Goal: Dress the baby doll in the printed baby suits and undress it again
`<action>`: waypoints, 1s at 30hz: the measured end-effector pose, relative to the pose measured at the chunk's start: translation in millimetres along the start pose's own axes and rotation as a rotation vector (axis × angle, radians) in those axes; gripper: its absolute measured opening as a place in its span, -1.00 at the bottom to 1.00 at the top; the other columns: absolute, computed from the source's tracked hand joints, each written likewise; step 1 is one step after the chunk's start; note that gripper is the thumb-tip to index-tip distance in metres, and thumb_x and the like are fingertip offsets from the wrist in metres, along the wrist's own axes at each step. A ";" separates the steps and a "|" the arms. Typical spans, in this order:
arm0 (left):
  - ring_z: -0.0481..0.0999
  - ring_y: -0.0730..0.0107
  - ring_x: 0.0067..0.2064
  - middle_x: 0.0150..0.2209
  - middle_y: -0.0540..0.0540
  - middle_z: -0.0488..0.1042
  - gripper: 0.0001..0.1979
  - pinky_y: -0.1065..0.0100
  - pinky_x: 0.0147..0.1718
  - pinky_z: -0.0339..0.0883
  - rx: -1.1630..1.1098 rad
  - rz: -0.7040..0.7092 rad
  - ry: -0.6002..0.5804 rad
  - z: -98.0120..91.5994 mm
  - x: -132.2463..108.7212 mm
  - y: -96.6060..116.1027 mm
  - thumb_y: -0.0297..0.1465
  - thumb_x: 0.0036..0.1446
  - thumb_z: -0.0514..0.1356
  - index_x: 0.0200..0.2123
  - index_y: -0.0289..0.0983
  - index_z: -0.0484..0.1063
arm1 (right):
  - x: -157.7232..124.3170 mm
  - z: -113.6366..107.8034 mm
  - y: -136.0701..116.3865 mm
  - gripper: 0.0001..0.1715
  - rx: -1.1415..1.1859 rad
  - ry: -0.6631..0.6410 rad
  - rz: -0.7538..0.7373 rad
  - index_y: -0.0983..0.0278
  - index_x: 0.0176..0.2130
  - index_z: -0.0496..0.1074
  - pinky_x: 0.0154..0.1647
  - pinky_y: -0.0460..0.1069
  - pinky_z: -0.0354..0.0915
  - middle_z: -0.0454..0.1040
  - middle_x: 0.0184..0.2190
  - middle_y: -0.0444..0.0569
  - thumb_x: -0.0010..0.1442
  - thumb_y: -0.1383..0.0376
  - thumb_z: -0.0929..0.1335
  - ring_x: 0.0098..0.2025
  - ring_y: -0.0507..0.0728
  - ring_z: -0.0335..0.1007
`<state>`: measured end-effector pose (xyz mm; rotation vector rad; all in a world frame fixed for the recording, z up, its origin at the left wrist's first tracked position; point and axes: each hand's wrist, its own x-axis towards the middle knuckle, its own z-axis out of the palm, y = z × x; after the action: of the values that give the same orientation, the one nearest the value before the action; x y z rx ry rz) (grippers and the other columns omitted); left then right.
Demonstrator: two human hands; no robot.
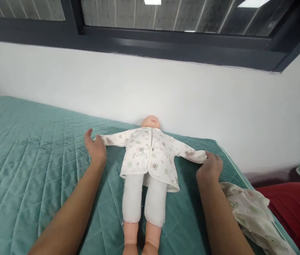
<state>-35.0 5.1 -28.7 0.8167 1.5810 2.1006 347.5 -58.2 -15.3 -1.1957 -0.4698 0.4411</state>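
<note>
A baby doll (130,233) lies on its back on a green quilted cover, its head against the wall. It wears a white printed baby jacket (139,156) with long sleeves spread to both sides, and its legs are white cloth with bare feet. My left hand (96,147) is at the cuff of the sleeve on the left, thumb and fingers closed around its end. On the other side, my right hand (211,165) pinches the end of the right sleeve, drawn out straight. The doll's hands are hidden.
The green quilted cover (33,152) spreads across the bed up to the white wall (113,85). A crumpled printed cloth (251,205) lies by my right forearm. Beyond the bed's right edge is a red case-like object (285,202). A dark window frame (166,42) runs above.
</note>
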 end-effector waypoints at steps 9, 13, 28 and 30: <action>0.33 0.21 0.19 0.11 -0.10 0.44 -0.72 0.13 0.31 0.03 0.016 0.356 -0.768 -20.0 -85.4 32.1 -0.39 0.21 0.15 -0.02 -0.15 0.49 | -142.2 14.2 -22.3 -0.48 -0.310 -0.619 -0.334 0.08 0.17 0.35 0.39 0.12 -0.03 0.30 0.26 -0.11 0.22 0.19 0.37 0.32 0.13 0.12; 0.26 0.15 0.26 0.17 -0.12 0.41 -0.74 0.07 0.33 -0.04 -0.010 0.420 -0.976 -44.7 -103.3 44.2 -0.38 0.11 0.27 -0.09 -0.13 0.54 | -169.3 -2.4 -24.7 -0.63 -0.421 -0.841 -0.497 0.12 0.03 0.44 0.40 0.19 -0.04 0.28 0.27 -0.08 0.21 0.19 0.40 0.36 0.18 0.04; 0.42 0.18 -0.01 -0.19 -0.09 0.49 -0.85 0.17 0.16 0.16 0.084 0.169 -0.637 -61.8 -111.8 36.1 -0.25 0.20 0.19 -0.26 -0.20 0.46 | -153.0 -15.9 -21.2 -0.76 -0.220 -0.440 -0.178 0.19 -0.33 0.40 -0.38 -0.03 0.25 0.36 -0.48 -0.17 0.19 0.08 0.38 -0.43 0.06 0.25; 0.41 0.22 -0.04 -0.27 -0.05 0.44 -0.80 0.21 0.08 0.20 0.058 0.010 -0.463 -64.8 -103.5 30.5 -0.20 0.27 0.11 -0.28 -0.20 0.37 | -143.8 -21.4 -20.0 -0.73 -0.022 -0.314 0.050 0.20 -0.36 0.35 -0.49 -0.07 0.21 0.30 -0.54 -0.22 0.14 0.07 0.40 -0.50 0.03 0.19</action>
<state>2.0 -115.0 -34.8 1.2268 1.3873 1.7120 242.8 -160.9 -18.8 -1.1658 -0.7164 0.6726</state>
